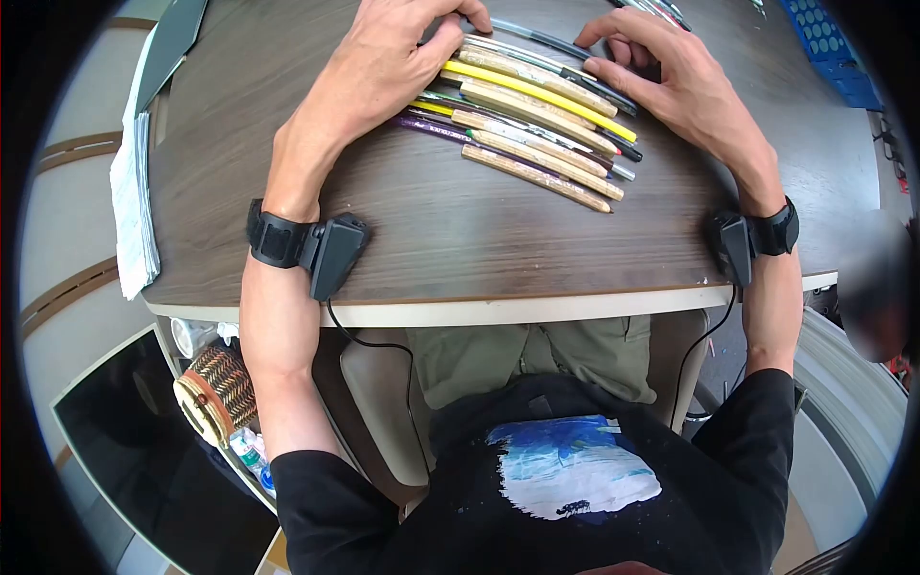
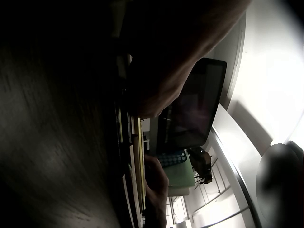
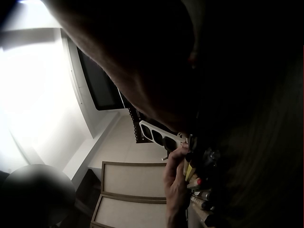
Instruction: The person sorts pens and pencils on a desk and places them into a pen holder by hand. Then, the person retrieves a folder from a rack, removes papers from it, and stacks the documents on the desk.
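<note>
Pencils and pens lie side by side in a curved row on the wooden table [image 1: 517,254]. A yellow pencil [image 1: 537,99] and several bare-wood pencils [image 1: 537,179] stand out among them. At the row's far edge is a slim pen [image 1: 537,37] with a clear, greyish barrel. My left hand [image 1: 388,67] has its bent index finger and thumb at this pen's left end, its wrist beside the row. My right hand [image 1: 666,72] pinches the pen's other end between thumb and index finger. Dark wrist views hide most of both hands' fingers.
More pens [image 1: 661,11] lie beyond my right hand. A blue perforated tray [image 1: 834,48] sits at the far right. Papers [image 1: 139,211] hang over the left edge. A monitor [image 2: 194,104] stands ahead in the left wrist view. Cables [image 1: 410,393] run from both wrist cameras.
</note>
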The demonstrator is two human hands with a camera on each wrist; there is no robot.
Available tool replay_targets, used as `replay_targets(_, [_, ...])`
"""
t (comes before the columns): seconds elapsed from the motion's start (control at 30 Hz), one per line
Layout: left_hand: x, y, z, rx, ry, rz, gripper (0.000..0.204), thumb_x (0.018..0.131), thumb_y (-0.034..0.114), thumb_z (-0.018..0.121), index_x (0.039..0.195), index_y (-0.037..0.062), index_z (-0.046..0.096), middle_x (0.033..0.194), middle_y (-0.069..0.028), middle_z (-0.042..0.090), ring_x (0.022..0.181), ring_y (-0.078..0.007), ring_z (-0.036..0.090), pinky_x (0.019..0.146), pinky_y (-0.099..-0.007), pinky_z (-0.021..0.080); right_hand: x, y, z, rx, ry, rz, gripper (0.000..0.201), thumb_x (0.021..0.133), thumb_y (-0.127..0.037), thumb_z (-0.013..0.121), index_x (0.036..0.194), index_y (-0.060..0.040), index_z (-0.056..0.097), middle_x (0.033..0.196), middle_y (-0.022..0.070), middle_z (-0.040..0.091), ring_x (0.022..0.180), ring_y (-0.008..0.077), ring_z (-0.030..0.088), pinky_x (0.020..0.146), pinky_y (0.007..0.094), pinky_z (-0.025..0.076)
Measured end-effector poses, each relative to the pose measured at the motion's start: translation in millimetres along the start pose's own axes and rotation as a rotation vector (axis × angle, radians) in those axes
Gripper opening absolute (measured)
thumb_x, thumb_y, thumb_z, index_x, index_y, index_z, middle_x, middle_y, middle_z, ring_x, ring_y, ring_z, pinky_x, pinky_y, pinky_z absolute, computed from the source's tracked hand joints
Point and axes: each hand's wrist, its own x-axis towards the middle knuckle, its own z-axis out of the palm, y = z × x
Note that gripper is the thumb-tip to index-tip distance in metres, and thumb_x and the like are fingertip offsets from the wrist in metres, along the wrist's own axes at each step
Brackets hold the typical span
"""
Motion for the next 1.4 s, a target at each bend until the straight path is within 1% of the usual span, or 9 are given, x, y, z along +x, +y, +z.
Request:
replay_targets(0.03, [0, 2, -3, -0.001, -0.011, -0.009, 0.017, 0.102, 0.004, 0.055, 0.11, 0.0038, 0.07, 0.114, -0.0119, 0.068, 0.118, -0.0304, 0.059, 0.113, -0.0434, 0.04, -1, 4, 4, -0.031, 0.045, -0.042, 0.023, 0.104, -0.027, 0.077, 0.122, -0.0126, 0.076, 0.084, -0.001, 0.047, 0.077, 0.0135, 0.045, 0.069, 0.0329, 0.042])
replay_targets(0.17, [-2, -8, 5, 0.059, 0.0, 0.028, 0.022, 0.109, 0.011, 0.053, 0.115, 0.0065, 0.073, 0.122, -0.0062, 0.069, 0.125, -0.0247, 0.061, 0.117, -0.0427, 0.04, -2, 10, 9, 0.006, 0.098, -0.098, 0.023, 0.103, -0.024, 0.077, 0.123, -0.0112, 0.076, 0.084, -0.001, 0.046, 0.077, 0.0132, 0.044, 0.069, 0.0334, 0.041])
replay_targets(0.23, [-3, -8, 8, 0.057, 0.03, 0.014, 0.021, 0.108, 0.011, 0.053, 0.115, 0.0066, 0.072, 0.122, -0.0063, 0.069, 0.125, -0.0249, 0.06, 0.117, -0.0423, 0.041, -2, 9, 7, -0.028, 0.132, -0.127, 0.022, 0.103, -0.027, 0.077, 0.117, -0.0108, 0.074, 0.081, 0.0002, 0.052, 0.074, 0.0154, 0.05, 0.068, 0.0361, 0.046])
replay_targets(0.43, [-5, -13, 7, 0.047, 0.013, 0.029, 0.022, 0.108, 0.01, 0.053, 0.117, 0.0066, 0.073, 0.121, -0.0067, 0.069, 0.125, -0.0248, 0.06, 0.117, -0.0435, 0.04, -1, 3, 2, 0.0, 0.041, -0.003, 0.021, 0.103, -0.025, 0.075, 0.118, -0.0114, 0.074, 0.081, 0.001, 0.053, 0.078, 0.0171, 0.053, 0.071, 0.0375, 0.047])
replay_targets(0.63, [-3, -15, 9, 0.101, 0.032, 0.041, 0.022, 0.108, 0.01, 0.053, 0.117, 0.0069, 0.073, 0.122, -0.0067, 0.07, 0.123, -0.0252, 0.061, 0.116, -0.0423, 0.04, -1, 9, 5, -0.029, 0.119, -0.129, 0.021, 0.103, -0.027, 0.076, 0.117, -0.0117, 0.074, 0.082, 0.0011, 0.052, 0.076, 0.0163, 0.051, 0.069, 0.0366, 0.046])
replay_targets(0.83, [-5, -12, 8, 0.052, 0.011, 0.015, 0.022, 0.108, 0.012, 0.053, 0.116, 0.0067, 0.072, 0.119, -0.0064, 0.069, 0.121, -0.0247, 0.061, 0.116, -0.0429, 0.04, -2, 7, 6, 0.013, 0.058, -0.038, 0.023, 0.104, -0.024, 0.076, 0.122, -0.0108, 0.074, 0.085, -0.0004, 0.047, 0.078, 0.0138, 0.045, 0.069, 0.0328, 0.042])
replay_targets(0.9, [-6, -18, 11, 0.102, 0.033, 0.044, 0.021, 0.108, 0.012, 0.053, 0.116, 0.0068, 0.072, 0.12, -0.0062, 0.069, 0.121, -0.0246, 0.061, 0.116, -0.043, 0.041, -3, 10, 8, -0.032, 0.126, -0.119, 0.022, 0.103, -0.029, 0.075, 0.117, -0.0122, 0.074, 0.082, 0.0007, 0.053, 0.076, 0.0164, 0.052, 0.069, 0.0367, 0.046])
replay_targets(1.17, [-3, -11, 6, 0.051, -0.001, 0.025, 0.022, 0.108, 0.011, 0.053, 0.116, 0.0068, 0.073, 0.122, -0.0064, 0.07, 0.124, -0.0247, 0.061, 0.117, -0.0427, 0.039, -1, 6, 4, -0.006, 0.061, -0.035, 0.022, 0.104, -0.029, 0.075, 0.118, -0.0122, 0.074, 0.083, 0.0005, 0.053, 0.077, 0.0169, 0.053, 0.071, 0.0373, 0.047])
replay_targets(1.4, [-3, -11, 8, 0.061, 0.017, 0.022, 0.021, 0.109, 0.012, 0.054, 0.117, 0.007, 0.073, 0.122, -0.0066, 0.07, 0.124, -0.0249, 0.061, 0.116, -0.0427, 0.04, -2, 7, 4, -0.038, 0.076, -0.07, 0.022, 0.104, -0.028, 0.074, 0.119, -0.0127, 0.075, 0.083, 0.0016, 0.054, 0.082, 0.0189, 0.058, 0.076, 0.0387, 0.05])
